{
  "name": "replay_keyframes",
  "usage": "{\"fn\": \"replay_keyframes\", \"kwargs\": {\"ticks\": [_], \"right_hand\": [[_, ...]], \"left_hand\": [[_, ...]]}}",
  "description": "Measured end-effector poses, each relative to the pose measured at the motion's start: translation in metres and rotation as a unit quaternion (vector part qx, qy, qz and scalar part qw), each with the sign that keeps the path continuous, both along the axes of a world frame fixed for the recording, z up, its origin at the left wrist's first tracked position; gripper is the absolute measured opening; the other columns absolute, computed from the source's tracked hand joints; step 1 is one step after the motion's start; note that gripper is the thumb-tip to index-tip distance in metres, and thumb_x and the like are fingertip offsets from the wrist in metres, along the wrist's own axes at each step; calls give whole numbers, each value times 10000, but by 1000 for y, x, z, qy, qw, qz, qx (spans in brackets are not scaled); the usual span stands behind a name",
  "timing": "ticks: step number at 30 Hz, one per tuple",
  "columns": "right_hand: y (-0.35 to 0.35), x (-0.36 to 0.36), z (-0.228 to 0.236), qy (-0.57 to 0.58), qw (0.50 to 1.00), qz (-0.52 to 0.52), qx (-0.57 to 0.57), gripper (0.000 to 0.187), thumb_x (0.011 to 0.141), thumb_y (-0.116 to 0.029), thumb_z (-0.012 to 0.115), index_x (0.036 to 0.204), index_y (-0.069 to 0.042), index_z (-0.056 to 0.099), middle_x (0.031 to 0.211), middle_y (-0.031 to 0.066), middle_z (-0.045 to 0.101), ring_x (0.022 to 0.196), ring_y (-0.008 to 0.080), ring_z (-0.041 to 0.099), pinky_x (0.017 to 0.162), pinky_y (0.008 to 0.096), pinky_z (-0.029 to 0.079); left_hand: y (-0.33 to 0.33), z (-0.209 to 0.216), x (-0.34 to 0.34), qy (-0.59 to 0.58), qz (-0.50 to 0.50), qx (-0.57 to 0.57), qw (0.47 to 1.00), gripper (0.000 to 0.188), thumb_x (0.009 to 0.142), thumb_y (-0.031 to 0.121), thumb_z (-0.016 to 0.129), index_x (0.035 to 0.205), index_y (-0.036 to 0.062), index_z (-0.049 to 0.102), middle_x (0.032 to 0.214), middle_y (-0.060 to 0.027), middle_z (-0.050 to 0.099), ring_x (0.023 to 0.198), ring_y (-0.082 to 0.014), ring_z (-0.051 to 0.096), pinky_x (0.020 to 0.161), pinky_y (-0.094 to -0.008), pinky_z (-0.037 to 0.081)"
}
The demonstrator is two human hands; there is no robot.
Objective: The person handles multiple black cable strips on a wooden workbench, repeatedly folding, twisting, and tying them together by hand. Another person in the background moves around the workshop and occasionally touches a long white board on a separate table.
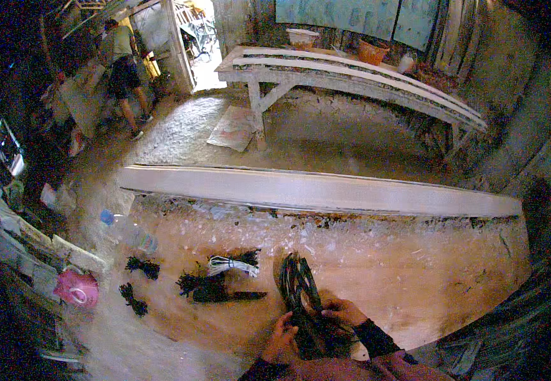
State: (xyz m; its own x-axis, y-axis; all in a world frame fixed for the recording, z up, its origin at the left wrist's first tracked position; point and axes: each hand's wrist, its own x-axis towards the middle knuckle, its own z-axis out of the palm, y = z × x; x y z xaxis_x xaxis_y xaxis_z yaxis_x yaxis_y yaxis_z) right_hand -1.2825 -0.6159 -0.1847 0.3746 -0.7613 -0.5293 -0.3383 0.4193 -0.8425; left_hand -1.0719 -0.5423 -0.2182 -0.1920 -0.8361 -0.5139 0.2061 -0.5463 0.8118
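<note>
Both of my hands meet low in the middle of the head view over a dark coil of cord or wire (297,282). My left hand (282,340) grips the coil's lower part from the left. My right hand (344,312) pinches it from the right, and a dark cuff covers that wrist. The coil rises from my hands and fans out over the reddish earthen floor. To its left several small dark bundles (194,284) lie on the ground, one of them wrapped in white cord (229,265), beside a dark knife-like tool (237,295).
A long pale plank (326,190) runs across the floor ahead. A white wooden bench (351,73) with pots stands at the back. A person (123,70) stands near the open doorway far left. A pink bag (77,289) and clutter line the left side.
</note>
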Motion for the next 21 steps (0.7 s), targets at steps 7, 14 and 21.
{"fn": "replay_keyframes", "kwargs": {"ticks": [7,14,21], "right_hand": [[4,-38,12,-107,986,-122,39,201,749,-112,580,934,-36,556,867,25,582,816,104,525,781,245,401],[53,-105,37,-221,957,-179,-60,230,744,-44,558,963,-48,488,806,19,537,749,116,522,725,263,423],[114,-200,44,-388,884,-211,-151,198,732,-5,547,872,-84,432,751,33,503,688,134,512,623,275,454]], "left_hand": [[6,26,-10,-160,-26,-131,978,491,756,110,550,1181,66,307,1040,-86,452,910,-193,465,760,-319,420],[22,-20,-28,-6,157,-259,953,461,723,104,579,1126,62,358,1056,-88,455,947,-195,456,809,-351,402],[56,44,-64,-262,220,-309,887,391,742,193,551,1084,52,424,1046,-60,456,983,-176,418,843,-291,351]]}}
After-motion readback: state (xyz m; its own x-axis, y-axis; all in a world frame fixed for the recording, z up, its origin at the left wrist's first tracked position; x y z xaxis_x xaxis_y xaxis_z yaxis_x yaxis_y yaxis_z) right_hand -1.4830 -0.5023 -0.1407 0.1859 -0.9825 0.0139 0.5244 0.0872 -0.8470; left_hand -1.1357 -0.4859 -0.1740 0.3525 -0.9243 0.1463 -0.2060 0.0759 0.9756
